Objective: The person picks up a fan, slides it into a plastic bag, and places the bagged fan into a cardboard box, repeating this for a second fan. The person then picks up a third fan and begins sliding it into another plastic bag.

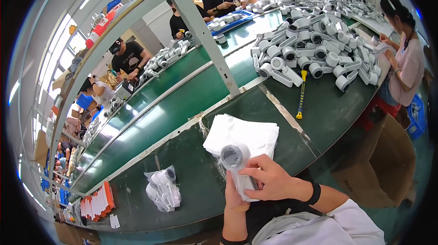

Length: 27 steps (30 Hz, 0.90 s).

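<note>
Just above the table's front edge I hold a white handheld device (233, 157) with a round, dark-faced head, partly in what looks like a clear plastic bag. My left hand (234, 196) wraps its handle from below and the left. From the right, my right hand (273, 179) has its fingers bent and pressed against the handle. Beyond the device lies a stack of white sheets or flat bags (248, 131), partly covered by its head. To the left, a similar device in a clear plastic bag (163, 188) rests on the green table (196, 208).
A large heap of white devices (315, 40) spreads at the far right, with a yellow-and-grey tool (301, 97) before it. A metal post (205, 35) rises along the table's far edge. Orange-and-white boxes (98, 202) stand left. An open carton (381, 163) and a seated person (406, 58) are right.
</note>
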### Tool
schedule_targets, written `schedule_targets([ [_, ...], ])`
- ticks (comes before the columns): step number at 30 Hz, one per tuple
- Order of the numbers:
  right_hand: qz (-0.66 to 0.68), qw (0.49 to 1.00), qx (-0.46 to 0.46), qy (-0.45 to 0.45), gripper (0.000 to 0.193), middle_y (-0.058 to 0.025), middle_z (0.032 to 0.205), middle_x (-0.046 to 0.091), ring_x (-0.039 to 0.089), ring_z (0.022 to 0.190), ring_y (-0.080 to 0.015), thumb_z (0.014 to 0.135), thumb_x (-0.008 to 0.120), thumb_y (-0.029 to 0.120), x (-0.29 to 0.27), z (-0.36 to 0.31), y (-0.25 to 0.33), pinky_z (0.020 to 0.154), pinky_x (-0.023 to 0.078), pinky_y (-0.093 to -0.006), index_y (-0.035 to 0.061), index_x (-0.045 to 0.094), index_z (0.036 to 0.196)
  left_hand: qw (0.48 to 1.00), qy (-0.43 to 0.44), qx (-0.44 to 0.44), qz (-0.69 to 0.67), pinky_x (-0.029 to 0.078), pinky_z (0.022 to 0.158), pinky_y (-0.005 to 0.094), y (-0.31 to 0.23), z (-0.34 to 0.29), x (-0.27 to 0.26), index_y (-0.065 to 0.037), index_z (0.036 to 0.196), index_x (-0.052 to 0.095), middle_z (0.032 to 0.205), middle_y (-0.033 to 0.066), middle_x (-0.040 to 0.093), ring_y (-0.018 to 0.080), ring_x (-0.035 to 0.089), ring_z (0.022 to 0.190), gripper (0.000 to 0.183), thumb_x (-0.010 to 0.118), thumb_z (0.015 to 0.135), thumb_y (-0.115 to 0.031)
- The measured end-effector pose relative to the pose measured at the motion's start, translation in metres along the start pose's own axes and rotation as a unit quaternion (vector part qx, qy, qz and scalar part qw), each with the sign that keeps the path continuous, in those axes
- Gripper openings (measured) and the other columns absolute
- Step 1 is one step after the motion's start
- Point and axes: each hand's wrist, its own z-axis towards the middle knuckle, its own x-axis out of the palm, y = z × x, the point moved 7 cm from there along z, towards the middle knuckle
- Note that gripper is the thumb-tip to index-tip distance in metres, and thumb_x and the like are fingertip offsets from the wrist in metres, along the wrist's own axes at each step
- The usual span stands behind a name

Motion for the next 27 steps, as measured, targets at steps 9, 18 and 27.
schedule_targets([
  [9,-0.120,0.987,-0.074,-0.080,0.029,-0.0052,0.080,0.063,0.063,0.068,-0.0203,0.067,0.070,0.002,-0.012,-0.003,-0.009,0.058,0.053,-0.0306,0.0041,0.067,0.096,0.978,-0.097,-0.031,0.182,0.054,0.053,0.0389,0.005,-0.004,-0.007,-0.002,0.127,0.049,0.080,0.0161,0.063,0.0275,0.062,0.061,0.073,0.023,0.098,-0.064],
  [18,-0.046,0.985,-0.128,-0.105,0.026,-0.0132,0.087,0.069,0.067,0.066,-0.0269,0.073,0.069,-0.004,-0.014,-0.044,-0.020,0.059,0.055,-0.0329,-0.0002,0.066,0.099,0.970,-0.175,0.046,0.161,0.051,0.047,0.0407,-0.012,-0.003,-0.005,-0.003,0.128,0.047,0.102,0.0147,0.063,0.0263,0.060,0.063,0.059,0.031,0.099,-0.052],
  [27,0.062,0.988,0.066,-0.123,0.040,-0.0128,0.090,0.067,0.066,0.083,-0.0294,0.066,0.085,0.007,-0.007,-0.017,-0.027,0.071,0.055,-0.0341,0.0019,0.065,0.101,0.958,-0.196,0.141,0.152,0.052,0.084,0.0485,-0.021,-0.005,-0.023,-0.004,0.136,0.043,0.127,0.0156,0.056,0.0318,0.059,0.107,0.049,0.037,0.101,-0.037],
])
